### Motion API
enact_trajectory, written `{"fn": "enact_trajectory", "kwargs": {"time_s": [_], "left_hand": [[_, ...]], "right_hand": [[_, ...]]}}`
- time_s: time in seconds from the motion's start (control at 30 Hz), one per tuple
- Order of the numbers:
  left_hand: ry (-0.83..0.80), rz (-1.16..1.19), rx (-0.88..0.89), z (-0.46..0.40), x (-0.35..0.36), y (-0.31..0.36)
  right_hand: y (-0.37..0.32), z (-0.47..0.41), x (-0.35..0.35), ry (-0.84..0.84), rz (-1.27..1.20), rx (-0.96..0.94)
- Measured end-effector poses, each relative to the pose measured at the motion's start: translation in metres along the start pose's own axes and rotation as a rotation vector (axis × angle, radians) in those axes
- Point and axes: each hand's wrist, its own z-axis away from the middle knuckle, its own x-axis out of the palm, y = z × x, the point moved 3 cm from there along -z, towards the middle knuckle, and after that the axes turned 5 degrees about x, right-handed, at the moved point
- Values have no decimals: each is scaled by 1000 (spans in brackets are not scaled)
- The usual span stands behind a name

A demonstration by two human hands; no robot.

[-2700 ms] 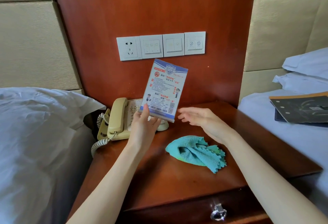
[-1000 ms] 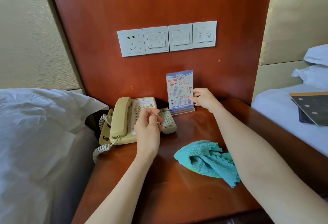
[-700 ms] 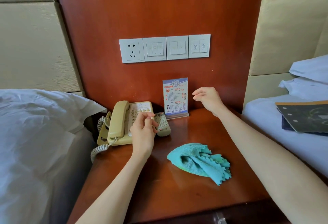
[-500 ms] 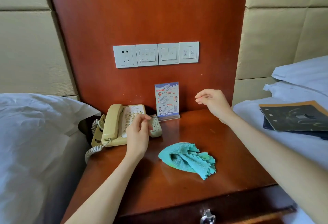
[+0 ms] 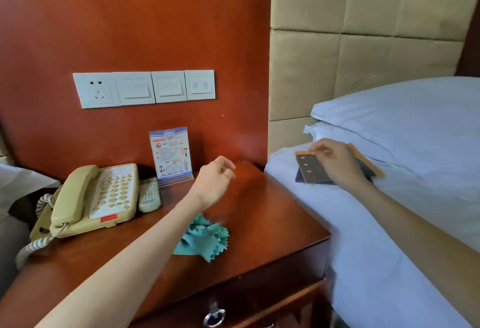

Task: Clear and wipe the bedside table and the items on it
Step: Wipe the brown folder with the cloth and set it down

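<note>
- A wooden desk [image 5: 272, 223] at lower centre carried a phone [image 5: 96, 197], remote [image 5: 149, 195], upright sign [image 5: 172, 154] and teal cloth [image 5: 205, 236].
- Left hand [image 5: 213, 184] hovered, fingers loosely curled, holding nothing.
- Right hand [image 5: 337, 164] pinched a dark booklet [image 5: 310, 171] on the bed [image 5: 402, 197], right of frame.

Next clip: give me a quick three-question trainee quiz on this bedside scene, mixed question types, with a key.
1. True or false: the teal cloth lies on the table, in neither hand.
2. Which hand reaches to the dark folder on the bed?
A. left hand
B. right hand
C. both
3. Fill in: between the phone and the sign stand lies a small ____.

Key: 1 true; 2 B; 3 remote.
</note>
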Motion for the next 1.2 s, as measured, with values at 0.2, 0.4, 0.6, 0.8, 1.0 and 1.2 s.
{"fn": "enact_trajectory", "kwargs": {"time_s": [0.2, 0.4, 0.6, 0.8, 1.0, 1.2], "left_hand": [[-78, -2, -48, -31, 80, 29], [-224, 66, -153, -44, 149, 52], [-327, 175, -230, -46, 187, 69], [-216, 520, -389, -48, 182, 70], [-54, 870, -514, -38, 138, 64], [167, 1044, -436, -25, 58, 29]], "right_hand": [[61, -8, -44, 104, 361, 95], [101, -14, -59, 100, 510, 272], [112, -11, -59, 41, 169, 371], [93, -4, -63, 187, -38, 317], [52, 7, -56, 237, -273, 176], [-3, 25, -18, 168, -572, 121]]}}
